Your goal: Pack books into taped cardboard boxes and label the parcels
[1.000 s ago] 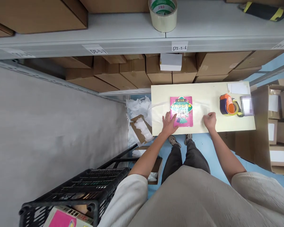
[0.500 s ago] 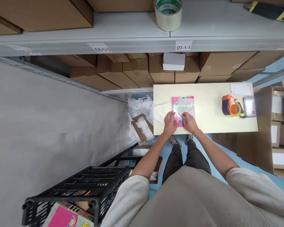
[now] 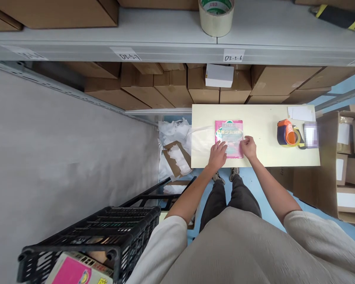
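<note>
A pink book (image 3: 229,138) with a teal and white cover lies flat on the pale table (image 3: 266,154). Over its front lies a translucent sheet (image 3: 231,132), which looks like thin plastic. My left hand (image 3: 218,155) rests on the lower left part of the book with its fingers spread. At the book's right edge is my right hand (image 3: 249,147), its thumb and fingers pinched together; what they hold, if anything, is too small to make out.
An orange and dark tape dispenser (image 3: 289,133) stands at the table's right side, near white papers (image 3: 301,113). Crumpled white wrapping (image 3: 176,132) lies left of the table. A black crate (image 3: 106,236) is at lower left. A shelf (image 3: 165,51) with cartons runs behind, holding a tape roll (image 3: 216,23).
My right hand has moved right, from the middle of the book to its right edge. My left hand has shifted slightly right onto the book. The translucent sheet now lies flatter.
</note>
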The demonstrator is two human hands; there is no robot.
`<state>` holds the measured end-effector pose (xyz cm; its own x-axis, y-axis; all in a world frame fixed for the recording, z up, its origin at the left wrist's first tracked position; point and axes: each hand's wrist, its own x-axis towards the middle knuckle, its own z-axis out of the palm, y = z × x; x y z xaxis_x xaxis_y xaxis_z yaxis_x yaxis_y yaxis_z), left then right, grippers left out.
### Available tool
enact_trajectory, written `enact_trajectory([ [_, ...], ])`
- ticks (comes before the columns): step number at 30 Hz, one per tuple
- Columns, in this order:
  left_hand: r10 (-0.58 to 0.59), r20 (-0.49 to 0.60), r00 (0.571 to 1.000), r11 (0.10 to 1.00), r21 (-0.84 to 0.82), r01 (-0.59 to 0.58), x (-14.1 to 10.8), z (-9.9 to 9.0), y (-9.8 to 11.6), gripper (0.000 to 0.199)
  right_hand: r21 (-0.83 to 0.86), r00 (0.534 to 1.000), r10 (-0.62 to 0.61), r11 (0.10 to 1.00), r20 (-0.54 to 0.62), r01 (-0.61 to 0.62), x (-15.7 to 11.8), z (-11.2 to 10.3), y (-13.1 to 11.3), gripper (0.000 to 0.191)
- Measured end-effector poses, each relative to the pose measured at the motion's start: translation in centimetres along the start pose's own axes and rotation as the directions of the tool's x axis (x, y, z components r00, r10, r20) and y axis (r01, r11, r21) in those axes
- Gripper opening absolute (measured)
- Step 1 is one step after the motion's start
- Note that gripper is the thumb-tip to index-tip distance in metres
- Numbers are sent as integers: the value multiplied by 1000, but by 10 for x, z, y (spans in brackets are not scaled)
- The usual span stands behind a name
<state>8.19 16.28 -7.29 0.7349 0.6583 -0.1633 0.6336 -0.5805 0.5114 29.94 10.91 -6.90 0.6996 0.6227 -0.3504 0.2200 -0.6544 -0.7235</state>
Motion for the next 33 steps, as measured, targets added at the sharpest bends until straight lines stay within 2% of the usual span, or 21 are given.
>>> enact_trajectory([
  [3, -6, -14, 1000, 1000, -3, 6, 2, 2, 0, 57, -44, 993, 68, 997, 99, -64, 10, -4, -8, 21],
  [6, 7, -25, 1000, 1000, -31, -7, 9, 3, 7, 60, -40, 985, 48, 998, 167, -42, 13, -19, -16, 23],
  [9, 64, -22, 998, 994, -86, -66, 23, 6, 27, 59, -78, 994, -34, 996, 104, 42, 14, -48, -23, 20],
  [13, 133, -9, 991, 968, -216, -131, 47, 14, 66, 61, -224, 993, -118, 968, 0, 115, 19, -95, -33, 18],
  [16, 106, 19, 994, 927, -363, -92, 61, 17, 93, 65, -305, 987, -156, 942, -38, 137, 21, -118, -41, 17],
  [18, 76, 37, 996, 887, -458, -51, 68, 14, 104, 65, -323, 983, -180, 933, -40, 158, 20, -124, -47, 16],
  [20, 45, 43, 998, 838, -545, -14, 71, 7, 108, 60, -311, 978, -206, 931, -11, 192, 17, -122, -54, 17],
  [23, 6, 31, 1000, 754, -657, 15, 69, -7, 102, 50, -228, 973, -218, 946, 76, 229, 6, -108, -67, 22],
  [27, -146, 47, 988, 647, -751, 132, 59, -30, 85, 46, 72, 945, -208, 978, 254, 196, -8, -80, -82, 36],
  [30, -214, 152, 965, 463, -854, 238, 52, -43, 74, 56, 292, 885, -215, 952, 414, 95, -11, -61, -86, 52],
  [32, -272, 200, 941, 345, -893, 289, 49, -48, 67, 48, 355, 864, -213, 934, 455, 44, -10, -52, -82, 58],
  [33, -327, 212, 921, 318, -893, 319, 47, -50, 63, 44, 367, 867, -204, 930, 455, 27, -8, -48, -78, 59],
])
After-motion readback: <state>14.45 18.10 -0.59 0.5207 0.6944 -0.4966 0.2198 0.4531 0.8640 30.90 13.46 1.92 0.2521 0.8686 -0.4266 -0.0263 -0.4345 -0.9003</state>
